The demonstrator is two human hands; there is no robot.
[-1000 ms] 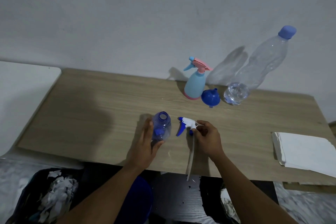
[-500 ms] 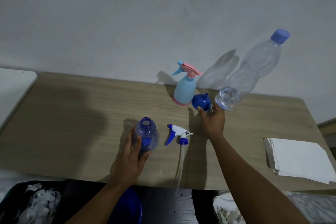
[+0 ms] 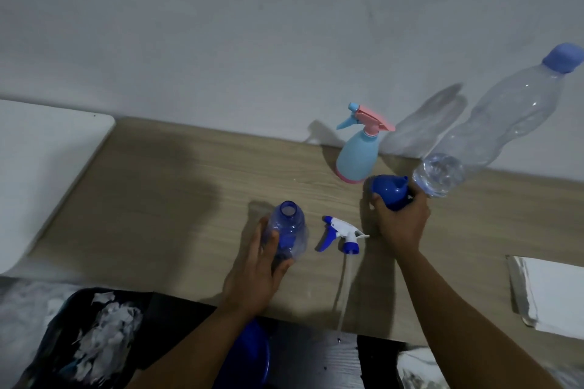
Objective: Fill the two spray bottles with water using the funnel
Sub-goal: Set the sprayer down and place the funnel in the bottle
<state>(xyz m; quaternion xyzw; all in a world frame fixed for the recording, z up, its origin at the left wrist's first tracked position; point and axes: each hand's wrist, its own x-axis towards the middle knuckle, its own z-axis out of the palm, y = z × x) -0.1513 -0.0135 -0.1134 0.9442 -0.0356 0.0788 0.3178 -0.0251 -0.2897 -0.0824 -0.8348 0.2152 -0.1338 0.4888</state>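
Note:
My left hand grips a clear blue spray bottle that stands on the wooden table with its neck uncapped. Its white and blue trigger head lies on the table just to the right, with the dip tube trailing toward me. My right hand is closed on the blue funnel, spout pointing up and right. A light blue spray bottle with a pink trigger stands capped behind the funnel. A tall clear water bottle with a blue cap stands at the right, by the wall.
A stack of white paper lies at the table's right edge. A white surface adjoins the table on the left. Below the near edge sit a dark bin with paper scraps and a blue object.
My right hand let go of the trigger head on the table, reached back to the funnel and closed on it. My left hand kept its hold on the blue bottle.

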